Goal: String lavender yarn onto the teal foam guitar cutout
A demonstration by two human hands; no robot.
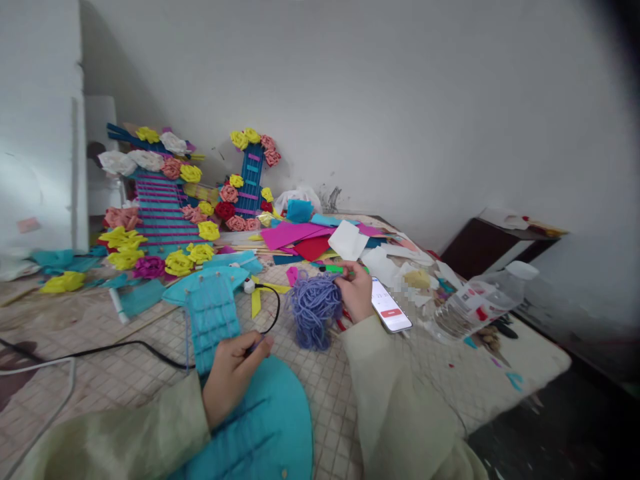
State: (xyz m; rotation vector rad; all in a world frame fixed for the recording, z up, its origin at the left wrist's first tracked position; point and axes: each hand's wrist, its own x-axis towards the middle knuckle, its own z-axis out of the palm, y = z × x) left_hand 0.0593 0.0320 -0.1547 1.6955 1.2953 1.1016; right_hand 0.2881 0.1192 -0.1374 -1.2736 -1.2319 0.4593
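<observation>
My left hand (pixel 233 377) is closed, thumb pressed to fingers, above a turquoise panel (pixel 285 407). A small dark purple bit shows at its fingertips, too little to name. The panel has a rounded end, a narrower turquoise strip (pixel 213 307) and dark threads across it. My right hand (pixel 356 292) is closed at the upper right edge of a tangled bundle of purple yarn (pixel 315 310), its fingertips pinching at the strands. Just behind those fingertips lies a bright green object (pixel 333 269), partly hidden.
Right of my right hand lie a lit phone (pixel 391 307) and a clear plastic bottle (pixel 470 307) on its side. Coloured paper sheets (pixel 295 233) pile up behind. Two flower-trimmed panels (pixel 163 207) (pixel 250 177) lean at the wall. A black cable (pixel 135 343) crosses the left.
</observation>
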